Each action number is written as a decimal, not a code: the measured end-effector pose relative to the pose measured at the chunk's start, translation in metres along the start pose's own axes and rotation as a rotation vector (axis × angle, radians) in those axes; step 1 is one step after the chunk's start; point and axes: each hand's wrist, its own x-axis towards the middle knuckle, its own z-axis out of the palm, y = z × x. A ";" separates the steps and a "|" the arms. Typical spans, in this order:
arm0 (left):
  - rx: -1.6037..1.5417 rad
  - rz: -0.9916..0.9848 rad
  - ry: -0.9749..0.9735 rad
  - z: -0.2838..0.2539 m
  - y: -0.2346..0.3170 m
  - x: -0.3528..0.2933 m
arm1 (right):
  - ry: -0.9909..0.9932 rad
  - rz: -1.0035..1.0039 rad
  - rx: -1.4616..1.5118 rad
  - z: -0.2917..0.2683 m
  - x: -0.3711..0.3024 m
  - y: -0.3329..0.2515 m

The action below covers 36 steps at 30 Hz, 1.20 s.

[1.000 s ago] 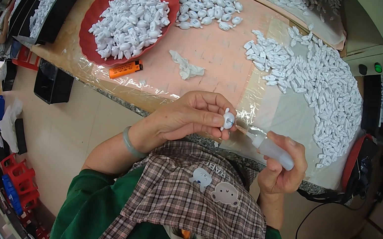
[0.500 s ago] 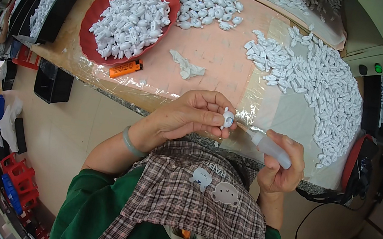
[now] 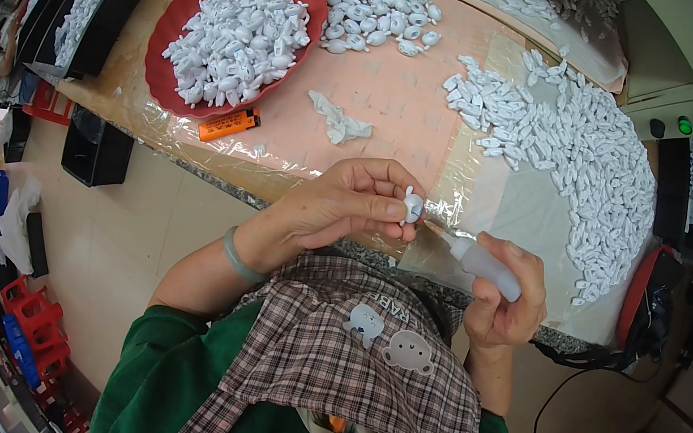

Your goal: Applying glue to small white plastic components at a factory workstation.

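Between thumb and fingers, my left hand [image 3: 357, 205] pinches a small white plastic figure part [image 3: 412, 207] with little stubs and a dark opening. My right hand [image 3: 514, 293] is closed round a translucent squeeze bottle [image 3: 488, 269] with a thin nozzle. The bottle lies tilted, its nozzle tip close to the part; whether they touch I cannot tell. Both hands are just over the table's front edge. Beyond them lies a crumpled white tissue [image 3: 339, 119].
A red scalloped bowl [image 3: 160, 51] heaped with white parts stands at the left. Beside it lies an orange lighter-like object [image 3: 229, 125]. Rounded white parts [image 3: 379, 9] are spread at the back, and a large pile of narrow white pieces [image 3: 592, 156] covers the right.
My right hand and the bottle have shifted slightly left and up, nearer the white part. The part has turned a little in my left hand's fingers.
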 end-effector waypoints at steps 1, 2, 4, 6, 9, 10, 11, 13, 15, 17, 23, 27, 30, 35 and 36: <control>0.001 0.002 -0.002 0.001 0.001 -0.001 | 0.004 0.030 0.041 0.001 -0.001 0.002; -0.011 -0.006 0.010 0.002 0.002 -0.001 | 0.006 0.027 0.035 0.003 -0.001 0.003; -0.022 -0.013 0.012 0.001 0.003 -0.001 | 0.162 0.306 0.505 0.008 0.000 0.008; -0.005 0.013 0.056 -0.004 0.002 -0.002 | 0.201 0.398 0.571 0.010 0.005 0.020; -0.002 0.040 0.062 -0.007 0.005 -0.005 | 0.239 0.604 0.672 0.008 0.008 0.039; -0.003 0.043 0.056 -0.006 0.005 -0.005 | 0.191 0.705 0.687 0.008 0.010 0.046; -0.006 0.032 0.065 -0.006 0.006 -0.005 | 0.142 0.806 0.703 0.009 0.013 0.051; -0.010 0.025 0.072 -0.007 0.006 -0.005 | 0.120 0.815 0.691 0.014 0.019 0.058; -0.030 0.025 0.038 -0.008 0.004 -0.005 | 0.066 0.870 0.533 0.015 0.023 0.067; -0.028 0.037 0.037 -0.008 0.005 -0.006 | 0.005 0.803 0.295 0.017 0.029 0.079; -0.015 0.054 0.043 -0.011 0.006 -0.008 | -0.157 0.354 -0.299 0.025 0.047 0.085; -0.018 0.049 0.038 -0.011 0.008 -0.009 | -0.250 0.314 -0.362 0.023 0.043 0.078; -0.013 0.047 0.053 -0.012 0.009 -0.010 | -0.290 0.354 -0.234 0.015 0.041 0.072; -0.003 0.033 0.084 -0.012 0.008 -0.009 | -0.351 0.450 -0.090 0.005 0.037 0.074; -0.002 0.034 0.085 -0.012 0.008 -0.009 | -0.372 0.502 -0.038 0.004 0.037 0.074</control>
